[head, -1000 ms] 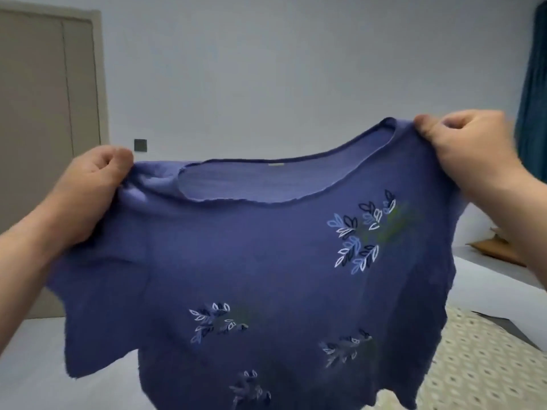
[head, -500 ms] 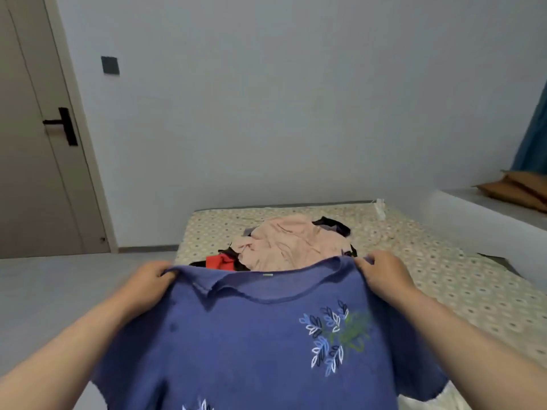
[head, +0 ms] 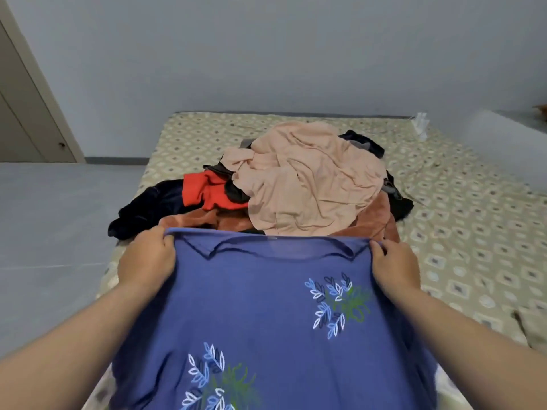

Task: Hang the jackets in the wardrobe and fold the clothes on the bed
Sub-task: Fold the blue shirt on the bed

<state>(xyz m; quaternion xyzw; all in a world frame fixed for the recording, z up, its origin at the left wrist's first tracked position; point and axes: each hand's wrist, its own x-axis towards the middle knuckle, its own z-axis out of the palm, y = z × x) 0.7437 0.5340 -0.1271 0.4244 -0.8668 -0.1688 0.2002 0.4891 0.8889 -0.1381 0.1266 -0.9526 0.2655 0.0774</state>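
Blue top (head: pixel 266 315) lowered from chest height to lower centre of frame, spread over bed (head: pixel 473 232). Left hand (head: pixel 148 258) and right hand (head: pixel 393 264) pinch its shoulders. No fold made; unsorted pile (head: pixel 310 184) waits mid-frame.

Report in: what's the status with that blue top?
Left hand and right hand each grip a shoulder of the blue leaf-printed top. Not yet folded. Crumpled heap of clothes beyond, on the patterned bed.

Bare forearms (head: pixel 74 335) end in a bare left hand (head: pixel 146 258) and right hand (head: pixel 395 267)
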